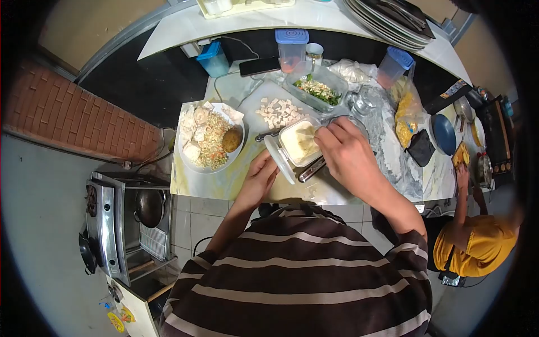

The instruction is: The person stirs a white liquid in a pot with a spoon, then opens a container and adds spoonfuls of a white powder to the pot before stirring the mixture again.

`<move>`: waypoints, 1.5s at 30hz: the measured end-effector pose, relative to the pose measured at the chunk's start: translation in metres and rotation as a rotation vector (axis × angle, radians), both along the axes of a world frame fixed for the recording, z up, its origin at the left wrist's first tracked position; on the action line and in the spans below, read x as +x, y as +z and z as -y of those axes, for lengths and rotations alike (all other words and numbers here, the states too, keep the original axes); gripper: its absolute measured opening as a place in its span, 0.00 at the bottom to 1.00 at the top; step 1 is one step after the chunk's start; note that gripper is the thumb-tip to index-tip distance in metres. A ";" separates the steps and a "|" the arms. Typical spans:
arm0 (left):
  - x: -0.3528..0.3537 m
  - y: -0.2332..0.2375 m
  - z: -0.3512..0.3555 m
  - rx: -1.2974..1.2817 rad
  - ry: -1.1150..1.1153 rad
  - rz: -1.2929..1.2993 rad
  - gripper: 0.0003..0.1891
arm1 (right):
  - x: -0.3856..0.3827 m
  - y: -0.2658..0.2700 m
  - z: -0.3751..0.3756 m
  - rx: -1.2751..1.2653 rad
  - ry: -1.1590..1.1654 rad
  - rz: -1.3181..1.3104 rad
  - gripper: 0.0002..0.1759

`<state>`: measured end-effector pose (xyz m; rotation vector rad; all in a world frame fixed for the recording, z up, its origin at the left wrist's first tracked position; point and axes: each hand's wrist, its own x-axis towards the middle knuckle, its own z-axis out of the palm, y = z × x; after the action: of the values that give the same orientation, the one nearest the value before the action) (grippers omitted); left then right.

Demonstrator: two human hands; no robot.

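Note:
A small white tub (300, 142) of pale yellow contents stands near the table's front edge. Around its white lid (279, 159), at the tub's left side, the fingers of my left hand (261, 175) are closed. My right hand (349, 154) is over the tub's right side, its fingers pinched together at the contents; whatever they hold is too small to name. Beside the tub, a dark-handled utensil (311, 169) lies partly under my right hand. White cubes (279, 113) are on a board behind the tub. At the left, a plate (185, 154) bears chopped food and a brown round piece.
A clear container (318, 86) of greens, blue-lidded jars (292, 49) and a phone (259, 66) stand behind. Bagged yellow food (405, 126) and a blue pan (443, 135) are right. A person in yellow (477, 247) works far right. A stove (101, 224) is lower left.

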<state>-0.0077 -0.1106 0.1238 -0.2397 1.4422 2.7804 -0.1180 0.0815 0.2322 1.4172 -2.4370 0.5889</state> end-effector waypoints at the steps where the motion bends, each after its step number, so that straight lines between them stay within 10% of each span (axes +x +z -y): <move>1: -0.001 -0.001 -0.005 -0.001 0.006 -0.003 0.17 | -0.003 0.001 -0.004 -0.077 0.012 0.034 0.05; 23: -0.054 -0.025 -0.061 0.145 0.133 -0.022 0.18 | -0.063 -0.022 -0.052 -0.185 0.173 0.226 0.21; 45: -0.127 -0.034 -0.061 -0.012 0.059 0.102 0.18 | -0.139 -0.068 -0.054 -0.311 -0.158 0.423 0.02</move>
<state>-0.1343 -0.0493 0.0899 -0.4246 1.4521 2.7605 -0.2566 0.1356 0.1641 1.0469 -2.5776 1.2734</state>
